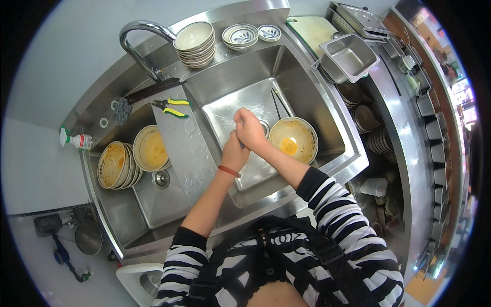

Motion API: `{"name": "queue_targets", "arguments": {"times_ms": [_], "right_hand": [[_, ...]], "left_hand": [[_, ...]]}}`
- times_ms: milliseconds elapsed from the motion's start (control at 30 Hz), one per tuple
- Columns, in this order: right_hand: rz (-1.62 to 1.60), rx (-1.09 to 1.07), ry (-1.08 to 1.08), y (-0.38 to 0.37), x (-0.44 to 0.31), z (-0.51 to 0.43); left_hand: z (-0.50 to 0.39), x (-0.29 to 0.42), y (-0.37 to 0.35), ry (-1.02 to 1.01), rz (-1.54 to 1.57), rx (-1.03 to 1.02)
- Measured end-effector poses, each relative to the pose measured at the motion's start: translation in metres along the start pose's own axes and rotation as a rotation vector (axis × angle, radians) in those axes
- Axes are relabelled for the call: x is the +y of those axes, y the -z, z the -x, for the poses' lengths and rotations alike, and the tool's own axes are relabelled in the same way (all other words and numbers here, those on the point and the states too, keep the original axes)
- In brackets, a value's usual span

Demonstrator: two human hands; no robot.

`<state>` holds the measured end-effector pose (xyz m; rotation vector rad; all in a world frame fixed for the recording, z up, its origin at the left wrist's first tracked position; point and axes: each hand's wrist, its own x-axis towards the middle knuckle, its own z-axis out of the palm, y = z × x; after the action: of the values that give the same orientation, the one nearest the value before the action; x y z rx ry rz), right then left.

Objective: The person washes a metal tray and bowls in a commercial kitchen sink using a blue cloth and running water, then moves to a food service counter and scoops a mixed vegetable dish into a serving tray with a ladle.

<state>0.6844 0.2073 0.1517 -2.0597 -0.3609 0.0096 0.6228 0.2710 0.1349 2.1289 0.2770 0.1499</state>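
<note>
My left hand (234, 152), with a reddish band at the wrist, meets my right hand (251, 130) above the right basin of a stainless-steel sink (222, 105). Both hands are curled against each other. A small dark bit shows between them, too covered to name. Just right of my right hand, a soiled bowl (308, 135) with yellow-orange liquid sits in the basin. Behind that bowl, a pair of dark chopsticks (282, 103) lies on the basin floor. The drain (264, 126) is partly hidden by my right hand.
Soiled bowls (115, 163) and another bowl with yellow liquid (140, 151) are in the left basin. Pliers (174, 101) lie on the metal panel near a steel-wool scrubber (122, 110). Stacked bowls (195, 50) stand beside the faucet (132, 30). A steel pan (351, 55) is at right.
</note>
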Motion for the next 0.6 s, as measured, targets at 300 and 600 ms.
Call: {"name": "queue_targets", "arguments": {"times_ms": [300,600], "right_hand": [[-0.063,-1.146,-0.092,0.03,-0.024,-0.038],[-1.694,-1.096,-0.088,0.035,-0.006,-0.008]], "left_hand": [[0.013,0.038,0.047,0.601,1.023,-0.738],[0.027,0.042,0.034,0.65,2.408,-0.908]]}}
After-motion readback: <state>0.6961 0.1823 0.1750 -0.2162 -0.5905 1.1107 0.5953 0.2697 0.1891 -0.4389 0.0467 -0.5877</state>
